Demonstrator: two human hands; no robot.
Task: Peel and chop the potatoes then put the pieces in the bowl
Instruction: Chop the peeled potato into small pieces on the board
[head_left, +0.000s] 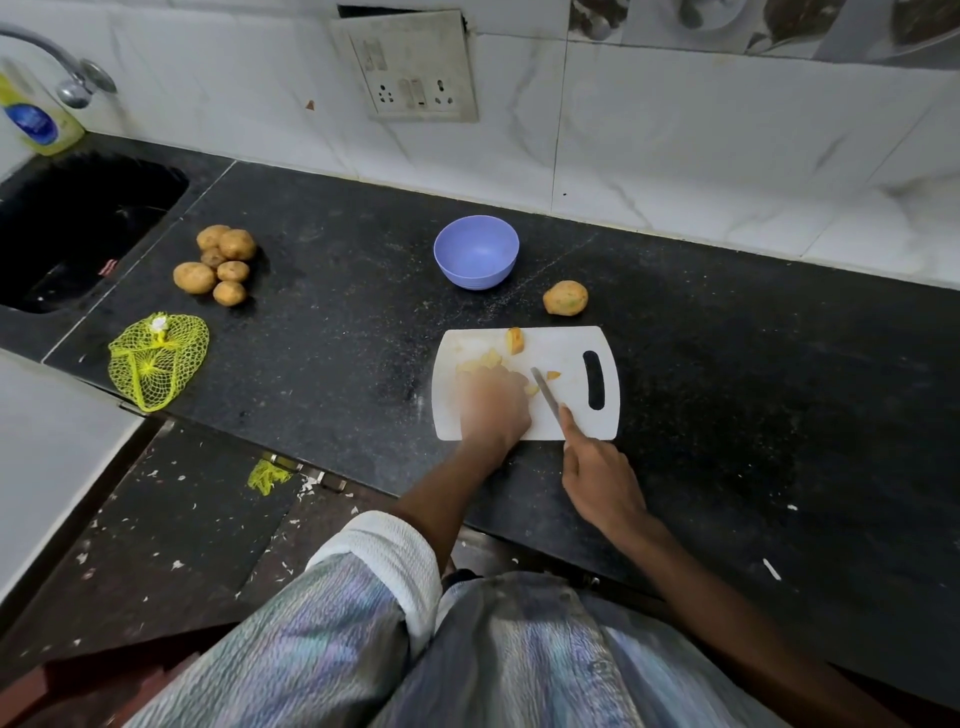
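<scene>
A white cutting board (566, 358) lies on the black counter with yellow potato pieces (485, 361) on it and a bigger chunk (515, 340) near its far edge. My left hand (493, 408), blurred, lies over the pieces at the board's middle; its fingers cannot be made out. My right hand (597, 478) grips a knife (545, 397) whose blade points up the board toward the pieces. A purple bowl (476, 251) stands beyond the board and looks empty. One whole potato (565, 298) lies right of the bowl. Several unpeeled potatoes (221, 265) sit in a pile at the left.
A black sink (78, 228) with a tap (67, 67) and a soap bottle (36, 117) is at the far left. A yellow mesh bag (156, 358) lies near the counter's front edge. A scrap of yellow mesh (267, 475) lies on the floor. A tiled wall with a socket panel (410, 67) backs the counter.
</scene>
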